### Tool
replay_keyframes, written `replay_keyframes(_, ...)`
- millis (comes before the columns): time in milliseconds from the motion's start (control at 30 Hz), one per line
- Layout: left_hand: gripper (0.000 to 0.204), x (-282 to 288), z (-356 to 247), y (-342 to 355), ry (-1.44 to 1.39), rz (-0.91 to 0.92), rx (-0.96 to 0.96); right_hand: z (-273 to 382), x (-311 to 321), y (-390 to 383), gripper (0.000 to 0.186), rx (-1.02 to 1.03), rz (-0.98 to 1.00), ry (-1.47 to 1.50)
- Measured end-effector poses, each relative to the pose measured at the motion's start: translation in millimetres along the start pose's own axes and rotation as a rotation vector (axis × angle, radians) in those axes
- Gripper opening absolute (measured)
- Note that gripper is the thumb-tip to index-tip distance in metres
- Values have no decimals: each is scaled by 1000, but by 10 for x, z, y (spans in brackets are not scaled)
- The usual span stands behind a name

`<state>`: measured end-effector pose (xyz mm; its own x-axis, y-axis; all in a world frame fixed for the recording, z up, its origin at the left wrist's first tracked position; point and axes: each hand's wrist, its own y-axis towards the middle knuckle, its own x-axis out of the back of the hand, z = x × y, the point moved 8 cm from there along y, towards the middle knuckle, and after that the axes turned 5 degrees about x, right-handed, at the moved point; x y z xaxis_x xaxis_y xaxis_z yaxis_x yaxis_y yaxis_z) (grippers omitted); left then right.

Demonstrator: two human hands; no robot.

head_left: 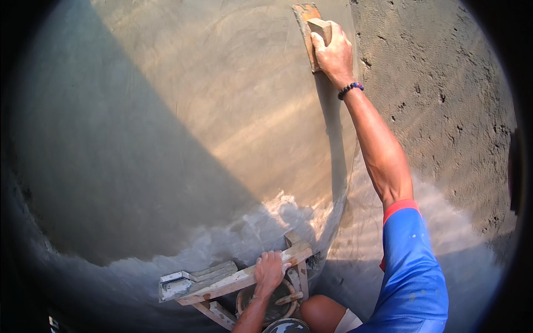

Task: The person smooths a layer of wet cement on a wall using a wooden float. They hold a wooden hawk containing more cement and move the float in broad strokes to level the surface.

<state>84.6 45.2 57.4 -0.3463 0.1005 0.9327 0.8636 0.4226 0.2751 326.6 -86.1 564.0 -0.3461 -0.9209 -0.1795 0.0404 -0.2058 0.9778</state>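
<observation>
While curled hands (pixel 336 54) (pixel 270 272) grip float (pixel 305 26) and wooden beam (pixel 230 282), the bucket (pixel 240 304) holds something grey.

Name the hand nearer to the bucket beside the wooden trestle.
Left. The left hand rests on the trestle, close to the bucket; the right hand is farther off, holding the float against the plaster.

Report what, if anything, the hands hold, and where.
Right hand: a float, by its block handle. Left hand: on a wooden beam; gripping or resting, unclear.
</observation>
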Motion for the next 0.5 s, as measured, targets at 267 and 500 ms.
replay_keyframes(267, 47, -97, -1, 90, -23, 25, -2, 525, 238, -2389, 51, -166, 232, 247)
replay_keyframes(500, 49, -27, -29, 46, -4, 11, -13, 257, -111, 513, 48, 78, 16, -140)
